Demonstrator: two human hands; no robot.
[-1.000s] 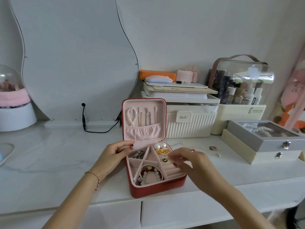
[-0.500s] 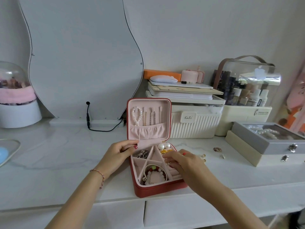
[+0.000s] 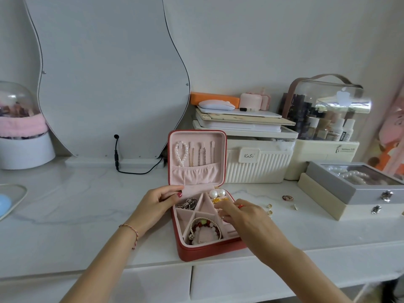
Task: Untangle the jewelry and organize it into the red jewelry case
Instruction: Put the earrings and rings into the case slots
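Meanwhile the right hand [image 3: 244, 217] has dropped from above the gold pieces into the right side of the red jewelry case [image 3: 209, 251], where its curled fingers reach down over the ring slots; whether they pinch anything cannot be told, since the fingertips are hidden behind the hand itself. The left hand [image 3: 157, 204] stays where it was a second ago, thumb and fingers curled round the case's back left corner by the hinge. The case sits open near the front edge of the white table [image 3: 76, 215], its lid [image 3: 197, 157] upright and unchanged, with a pearl bracelet [image 3: 181, 154] and thin chains [image 3: 197, 155] hanging above the pink pocket. In the tray, two pearl earrings [image 3: 217, 193] lie at the back with gold pieces [image 3: 219, 200] just in front of them, a silver tangle [image 3: 189, 203] fills the left compartment, and beaded bracelets [image 3: 204, 230] lie coiled in the front one. Small gold bits [image 3: 270, 208] and a brown ring [image 3: 287, 197] lie on the table to the right of the case. The view has shifted a little, so more of these now shows. Behind, a ribbed cream box [image 3: 258, 169] carries a tag reading "KaSi", and a bottle [image 3: 347, 133] in the clear organizer shows lettering too small to read.
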